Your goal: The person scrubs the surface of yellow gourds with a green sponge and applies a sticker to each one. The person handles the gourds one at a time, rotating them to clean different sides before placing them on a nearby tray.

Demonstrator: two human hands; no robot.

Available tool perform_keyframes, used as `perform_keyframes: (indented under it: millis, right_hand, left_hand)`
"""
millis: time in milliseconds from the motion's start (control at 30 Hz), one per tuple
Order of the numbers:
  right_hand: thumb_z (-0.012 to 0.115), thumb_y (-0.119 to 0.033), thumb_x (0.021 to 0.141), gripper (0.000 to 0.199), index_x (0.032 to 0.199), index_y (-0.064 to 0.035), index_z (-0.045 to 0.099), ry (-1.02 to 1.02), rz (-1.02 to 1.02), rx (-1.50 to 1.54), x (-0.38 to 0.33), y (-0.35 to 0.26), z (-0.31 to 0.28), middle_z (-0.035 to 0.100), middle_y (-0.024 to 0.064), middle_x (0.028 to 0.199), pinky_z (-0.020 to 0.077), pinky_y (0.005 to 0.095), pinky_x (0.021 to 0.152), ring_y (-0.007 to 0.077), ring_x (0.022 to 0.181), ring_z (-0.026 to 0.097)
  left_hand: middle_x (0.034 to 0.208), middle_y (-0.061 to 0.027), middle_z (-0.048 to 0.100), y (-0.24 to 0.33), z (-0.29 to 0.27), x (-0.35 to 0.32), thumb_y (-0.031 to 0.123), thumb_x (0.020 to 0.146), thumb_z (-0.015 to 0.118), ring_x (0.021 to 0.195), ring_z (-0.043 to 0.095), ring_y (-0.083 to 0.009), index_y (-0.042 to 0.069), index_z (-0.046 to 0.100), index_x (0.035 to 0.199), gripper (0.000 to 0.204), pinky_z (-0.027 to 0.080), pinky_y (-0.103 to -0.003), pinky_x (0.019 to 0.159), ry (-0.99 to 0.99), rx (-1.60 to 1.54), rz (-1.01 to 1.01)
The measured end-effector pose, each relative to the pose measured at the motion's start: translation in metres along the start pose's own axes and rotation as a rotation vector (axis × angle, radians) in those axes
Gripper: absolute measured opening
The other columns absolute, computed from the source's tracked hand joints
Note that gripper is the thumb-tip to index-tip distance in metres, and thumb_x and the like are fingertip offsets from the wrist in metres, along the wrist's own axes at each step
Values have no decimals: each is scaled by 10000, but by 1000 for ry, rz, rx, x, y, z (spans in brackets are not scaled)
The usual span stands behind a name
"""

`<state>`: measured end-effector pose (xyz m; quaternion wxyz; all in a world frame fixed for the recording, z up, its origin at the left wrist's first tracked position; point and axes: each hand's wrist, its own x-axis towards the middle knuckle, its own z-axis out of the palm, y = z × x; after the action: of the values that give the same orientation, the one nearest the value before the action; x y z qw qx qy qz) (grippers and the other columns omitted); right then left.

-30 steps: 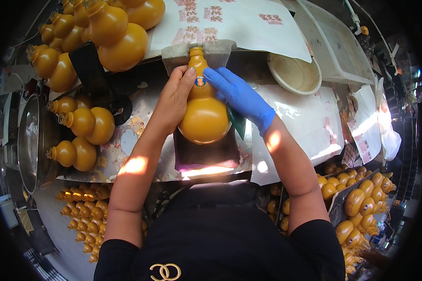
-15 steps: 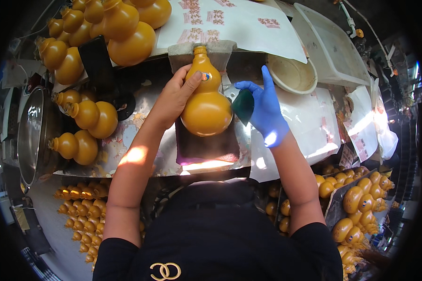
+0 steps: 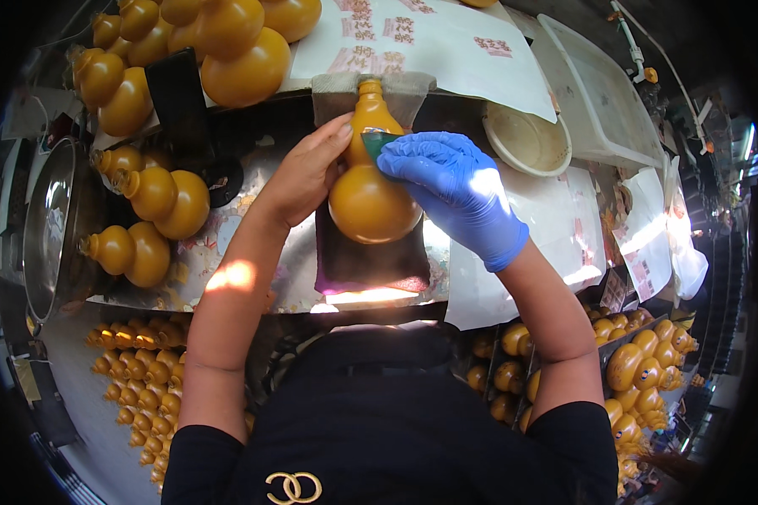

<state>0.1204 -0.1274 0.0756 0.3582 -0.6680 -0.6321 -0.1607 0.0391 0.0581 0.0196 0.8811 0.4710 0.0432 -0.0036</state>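
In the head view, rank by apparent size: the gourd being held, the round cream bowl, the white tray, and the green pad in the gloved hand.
1. White tray, though the fisheye rim distorts it.
2. Held gourd.
3. Cream bowl; close to the gourd, so unsure.
4. Green pad, mostly hidden under the right hand.

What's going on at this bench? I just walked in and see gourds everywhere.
A person steadies a golden gourd lying on a dark cloth with the bare left hand. The blue-gloved right hand presses a small green piece against the gourd's neck. More gourds lie to the left.
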Motion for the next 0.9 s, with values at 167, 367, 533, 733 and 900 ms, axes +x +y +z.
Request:
perform_keyframes:
  millis: [167, 367, 533, 733, 900]
  right_hand:
    - [656, 7, 714, 194, 887, -78, 645, -47, -13, 52, -10, 7, 3, 676, 80, 893, 521, 359, 736, 268, 848, 662]
    - [651, 13, 718, 191, 891, -68, 644, -158, 11, 101, -1, 5, -7, 674, 94, 896, 525, 362, 735, 274, 849, 659]
    - [640, -21, 852, 105, 956, -23, 628, 32, 633, 721, -11, 7, -5, 671, 63, 949, 524, 276, 783, 146, 864, 648]
    - [625, -202, 909, 265, 1085, -15, 562, 90, 625, 593, 20, 29, -1, 661, 102, 952, 505, 278, 794, 150, 859, 626]
    - [636, -203, 880, 239, 1038, -34, 576, -117, 559, 413, 34, 49, 10, 658, 178, 922, 513, 346, 752, 306, 818, 650]
  left_hand:
    - [1272, -115, 529, 1, 4, 0, 271, 1021, 399, 1172, 521, -194, 1, 398, 1365, 437, 415, -321, 1012, 20, -8, 2]
    - [1181, -100, 574, -1, 4, 5, 357, 964, 533, 1065, 555, -163, -7, 438, 1320, 518, 444, -287, 934, 73, 219, -3]
    - [1135, -102, 592, 1, 11, 1, 371, 898, 649, 1013, 576, -148, -4, 438, 1318, 601, 472, -272, 876, 103, 421, 63]
    - [1152, -109, 589, 0, 11, 0, 347, 897, 655, 1036, 581, -164, 1, 410, 1345, 617, 474, -282, 888, 77, 460, 83]
    - [1197, -124, 566, -2, 8, -2, 327, 893, 658, 1079, 565, -177, 2, 374, 1369, 642, 466, -294, 911, 68, 455, 78]
